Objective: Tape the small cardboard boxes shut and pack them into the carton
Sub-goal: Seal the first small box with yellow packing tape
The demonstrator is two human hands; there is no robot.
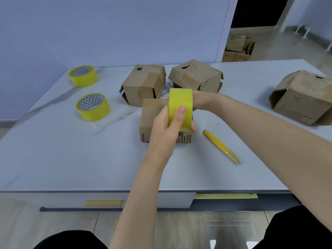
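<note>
The left hand (165, 126) has its fingers (181, 110) curled round a yellow tape roll (180, 101), thumb pressed flat on the roll's outer band, holding it on edge. The right hand (199, 100) reaches in from the right and meets the roll's far side. Its fingers are hidden behind the roll, so whether they grip it or only steady it cannot be told.

The roll stands right over a small cardboard box (152, 112), which sits near the middle of the surface (71, 159). Its lower edge looks torn and ragged. It is probably light, thin-walled and easily crushed, so it is best pressed gently on the top flaps or held by opposite side walls rather than by the frayed edge. The tape is smooth on its back and sticky beneath. The roll is stiff and safest gripped across its width, as it is now.

Two more worn boxes (143, 85) stand just behind, toward the far edge, and a larger box (303, 97) sits at the right edge. A yellow knife (221, 146) lies near the right of the held box. Two spare rolls (92, 106) rest toward the far left corner.
</note>
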